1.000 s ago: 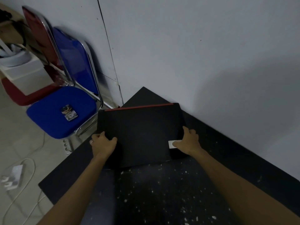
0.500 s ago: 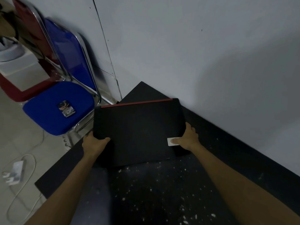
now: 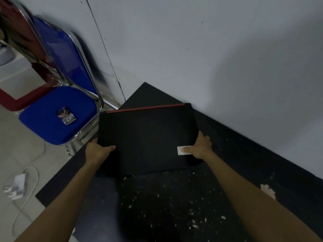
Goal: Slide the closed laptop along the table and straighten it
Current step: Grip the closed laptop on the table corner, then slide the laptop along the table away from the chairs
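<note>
Both hands clamp the closed laptop [image 3: 148,137] at its near corners: left hand [image 3: 97,151] wraps the left edge, right hand [image 3: 199,148] pinches the right edge, thumb on a white sticker [image 3: 180,150]. It lies flat on the black table [image 3: 244,154], long axis left-right, skewed to the wall [image 3: 209,58]. Far-left corner probably overhangs the table edge.
</note>
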